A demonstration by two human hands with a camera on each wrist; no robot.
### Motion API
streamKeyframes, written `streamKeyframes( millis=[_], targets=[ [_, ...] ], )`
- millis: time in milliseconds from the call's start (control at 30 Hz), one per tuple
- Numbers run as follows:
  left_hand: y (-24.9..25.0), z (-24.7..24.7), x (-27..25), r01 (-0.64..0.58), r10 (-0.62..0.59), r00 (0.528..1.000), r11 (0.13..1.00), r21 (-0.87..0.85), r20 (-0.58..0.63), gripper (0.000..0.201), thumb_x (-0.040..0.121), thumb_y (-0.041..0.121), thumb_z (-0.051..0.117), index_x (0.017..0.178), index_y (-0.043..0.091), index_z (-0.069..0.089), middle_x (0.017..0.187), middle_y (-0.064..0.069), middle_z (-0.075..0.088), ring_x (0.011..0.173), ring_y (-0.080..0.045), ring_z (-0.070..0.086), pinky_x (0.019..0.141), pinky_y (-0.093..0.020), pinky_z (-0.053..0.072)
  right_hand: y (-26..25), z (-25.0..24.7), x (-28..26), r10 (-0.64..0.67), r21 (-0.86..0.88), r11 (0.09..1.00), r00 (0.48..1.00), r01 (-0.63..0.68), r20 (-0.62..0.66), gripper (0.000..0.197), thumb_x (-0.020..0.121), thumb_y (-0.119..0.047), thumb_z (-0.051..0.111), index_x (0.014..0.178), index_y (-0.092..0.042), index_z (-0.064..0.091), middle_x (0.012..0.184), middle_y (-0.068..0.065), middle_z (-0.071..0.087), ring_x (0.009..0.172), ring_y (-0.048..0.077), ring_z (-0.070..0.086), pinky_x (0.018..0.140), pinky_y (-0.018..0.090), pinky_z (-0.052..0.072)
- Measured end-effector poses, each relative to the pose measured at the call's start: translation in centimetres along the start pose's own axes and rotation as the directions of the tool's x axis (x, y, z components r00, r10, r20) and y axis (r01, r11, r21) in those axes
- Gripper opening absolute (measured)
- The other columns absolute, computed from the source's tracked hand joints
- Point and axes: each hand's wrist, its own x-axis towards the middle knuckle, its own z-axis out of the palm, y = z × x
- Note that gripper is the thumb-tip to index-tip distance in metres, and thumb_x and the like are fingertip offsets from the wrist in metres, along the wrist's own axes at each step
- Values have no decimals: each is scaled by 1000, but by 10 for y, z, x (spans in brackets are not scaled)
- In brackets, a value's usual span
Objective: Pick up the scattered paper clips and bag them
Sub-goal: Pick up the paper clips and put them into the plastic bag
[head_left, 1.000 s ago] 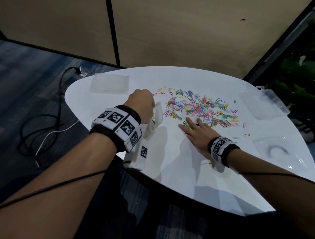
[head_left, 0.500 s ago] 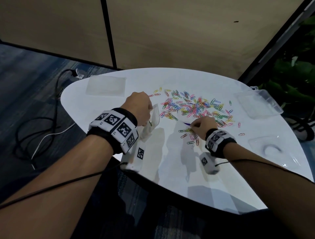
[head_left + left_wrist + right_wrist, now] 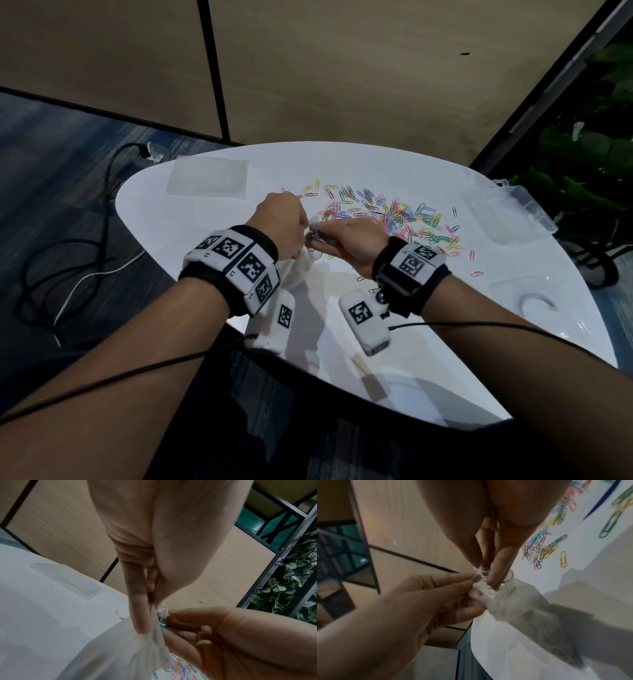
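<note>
A heap of coloured paper clips lies spread over the middle of the white table. My left hand pinches the top edge of a clear plastic bag and holds its mouth up near the table's left side. My right hand is at the bag's mouth, fingers pointing down and pinching a few paper clips, one white and one blue. In the head view both hands meet left of the heap, the right hand touching the bag.
A flat clear bag lies at the back left. A clear plastic box sits at the right edge, another clear bag in front of it. Cables trail on the floor at left. Plants stand at right.
My right hand closed on clips at the near edge of the heap, then moved left to the bag's mouth. My left hand kept hold of the bag.
</note>
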Motion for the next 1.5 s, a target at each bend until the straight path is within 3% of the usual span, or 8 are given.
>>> streamKeyframes(
  millis=[133,267,367,533,633,1100,1333,1500],
  targets=[
    [4,-2,-3,-8,8,1000,999,-38,15,24,90,-2,56,99,8,76,85,-14,76,71,-25,77,76,-37,64,4,1,-2,-40,-281,958,997,56,64,25,85,18,53,104,12,67,94,21,69,75,23,69,72,22,60],
    [7,-1,-6,-18,19,1000,998,-54,22,23,94,0,52,104,9,71,84,-13,75,69,-26,77,78,-35,63,2,-7,-9,-194,-723,650,971,235,141,13,80,-3,71,90,-7,78,82,9,76,73,15,73,76,25,60],
    [4,-2,-4,-23,23,1000,1000,-12,13,20,91,-1,56,98,9,72,82,-12,75,74,-26,77,79,-37,63,-6,-22,-7,-236,-627,740,967,242,95,13,85,-4,69,96,-5,76,87,11,75,76,20,72,72,29,61],
    [-4,-12,-2,8,-8,1000,1000,11,10,21,88,-4,60,103,2,73,88,-16,75,80,-30,75,79,-40,63,10,-109,-8,-7,-854,448,954,-264,-299,73,73,-23,84,137,-16,48,125,10,60,80,22,69,62,32,61],
    [-11,-17,-5,11,-11,1000,999,34,4,25,87,-5,60,106,3,73,90,-16,75,83,-31,75,81,-40,62,44,-138,-16,134,-872,218,898,-439,-419,116,58,-40,91,150,-22,23,145,17,32,108,32,60,84,42,58],
    [-33,-31,-6,53,-53,998,998,13,-27,27,91,-3,53,103,6,75,83,-13,76,68,-23,76,76,-37,63,61,-73,82,-258,-921,360,932,-151,-254,66,74,-29,80,133,-15,53,134,12,48,106,25,61,94,30,50],
    [-27,-28,-4,23,-23,1000,999,33,-8,29,90,-4,54,109,7,73,86,-14,76,74,-25,75,82,-37,62,58,-53,102,-183,-963,-263,976,64,115,71,87,-14,64,148,-30,31,155,13,23,132,43,37,103,46,44],
    [-23,-26,-5,22,-22,1000,999,32,-13,28,92,-3,53,109,6,73,91,-14,75,72,-25,76,81,-36,62,52,-55,95,-299,-957,-266,935,113,193,24,90,-4,56,109,-7,69,106,14,62,96,32,62,81,34,53]
  ],
)
